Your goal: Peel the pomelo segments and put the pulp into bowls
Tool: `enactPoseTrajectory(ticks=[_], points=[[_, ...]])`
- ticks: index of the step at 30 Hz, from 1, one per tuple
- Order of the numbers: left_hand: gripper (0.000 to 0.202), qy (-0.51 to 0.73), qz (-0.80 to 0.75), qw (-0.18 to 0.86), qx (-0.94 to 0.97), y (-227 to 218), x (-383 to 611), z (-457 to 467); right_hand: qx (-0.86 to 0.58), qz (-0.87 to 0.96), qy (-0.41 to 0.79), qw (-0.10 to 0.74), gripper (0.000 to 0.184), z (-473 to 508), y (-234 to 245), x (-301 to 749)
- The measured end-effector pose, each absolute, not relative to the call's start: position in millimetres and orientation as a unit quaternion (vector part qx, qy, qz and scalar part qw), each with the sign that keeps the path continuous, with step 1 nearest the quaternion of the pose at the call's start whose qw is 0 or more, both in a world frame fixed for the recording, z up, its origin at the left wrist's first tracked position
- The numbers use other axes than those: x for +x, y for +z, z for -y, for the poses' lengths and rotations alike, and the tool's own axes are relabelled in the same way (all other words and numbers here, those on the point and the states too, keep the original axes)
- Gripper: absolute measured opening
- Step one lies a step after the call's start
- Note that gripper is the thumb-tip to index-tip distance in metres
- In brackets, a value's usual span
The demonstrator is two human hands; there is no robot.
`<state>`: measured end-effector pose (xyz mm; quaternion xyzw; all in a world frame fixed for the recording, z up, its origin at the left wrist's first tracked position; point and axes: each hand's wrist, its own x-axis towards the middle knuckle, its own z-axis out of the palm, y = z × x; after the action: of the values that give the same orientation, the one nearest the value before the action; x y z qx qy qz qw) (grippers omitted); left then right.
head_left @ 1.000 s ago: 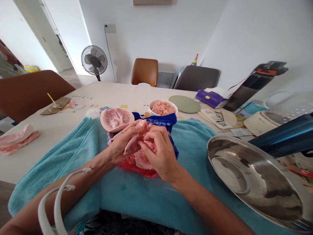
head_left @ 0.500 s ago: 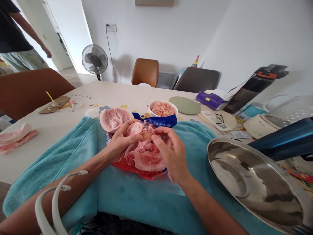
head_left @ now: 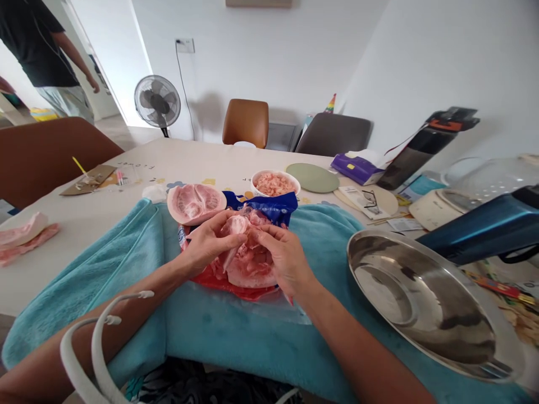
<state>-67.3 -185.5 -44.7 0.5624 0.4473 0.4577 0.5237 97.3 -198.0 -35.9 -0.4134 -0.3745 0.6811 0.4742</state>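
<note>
Near the tabletop's (head_left: 197, 154) front edge, the left hand (head_left: 210, 238) and right hand (head_left: 285, 255) pinch the pink fruit piece (head_left: 238, 225) in a narrow grip, over the plastic bag (head_left: 275, 207) on the teal towel (head_left: 210, 342); the bowl of pulp (head_left: 254, 188) stands beyond.

L hand (head_left: 210, 239) nr R hand (head_left: 287, 258), fingers (head_left: 219, 219) bent, forearms (head_left: 357, 345) angled inwd.

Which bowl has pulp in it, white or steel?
The white bowl beyond the blue packaging, heaped with pink pulp; the steel bowl at right shows only bare metal inside.
</note>
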Motion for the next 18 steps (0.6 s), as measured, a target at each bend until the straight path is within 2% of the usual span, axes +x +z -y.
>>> enactPoseTrajectory(ticks=[2, 6, 12, 18], points=[[0.033, 0.457, -0.43, 0.53, 0.57, -44.5, -66.6, 184.0, -0.4, 0.382, 0.681, 0.481, 0.019, 196.3, -35.6, 99.6], [0.025, 0.456, -0.381, 0.606, 0.528, -44.5, -62.5, 180.0, -0.37, 0.397, 0.682, 0.49, 0.017, 195.4, -34.3, 102.9], [0.026, 0.419, -0.305, 0.756, 0.4, -37.7, -50.6, 170.6, -0.326, 0.394, 0.708, 0.487, 0.019, 194.7, -37.3, 106.3], [0.029, 0.394, -0.297, 0.802, 0.339, -37.2, -44.2, 160.2, -0.319, 0.374, 0.732, 0.472, 0.02, 188.4, -40.3, 113.0]])
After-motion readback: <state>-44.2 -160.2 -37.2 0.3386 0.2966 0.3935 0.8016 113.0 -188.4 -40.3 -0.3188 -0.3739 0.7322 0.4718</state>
